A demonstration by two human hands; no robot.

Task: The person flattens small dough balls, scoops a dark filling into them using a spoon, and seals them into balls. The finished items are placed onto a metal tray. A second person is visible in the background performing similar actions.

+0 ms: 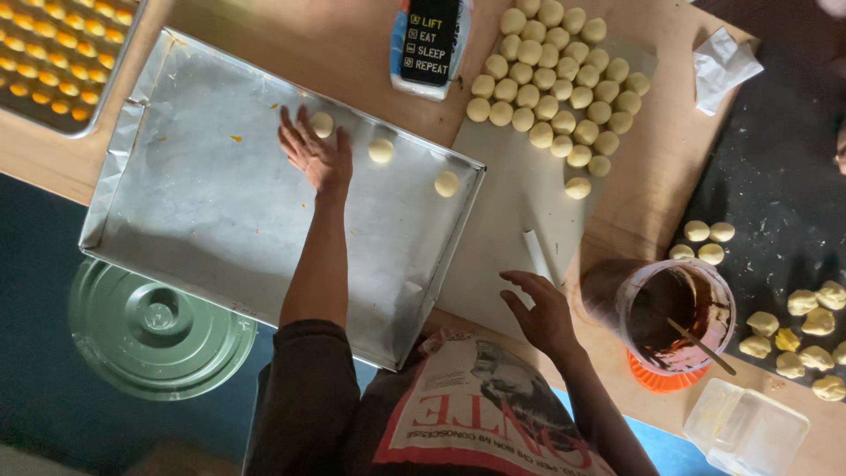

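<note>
My left hand [315, 155] rests flat on a large metal baking tray [203, 220], fingers spread, with its fingertips touching a pale dough ball [322, 123]. Two more dough balls [381, 150] [447, 183] lie in a row to the right of it on the tray. My right hand [544, 315] hovers open and holds nothing, above the near edge of a grey paper sheet [502, 211]. Several round dough balls [555, 84] are packed together at the far end of that sheet.
A jar of brown paste [683, 317] with a stick in it stands right of my right hand, beside a clear plastic box [745, 429]. Shaped dough pieces [815, 339] lie on a dark mat. A green lid [154, 330], a tray of yellow-topped pastries [53, 53], a bottle [429, 44] and a crumpled tissue [723, 66] are nearby.
</note>
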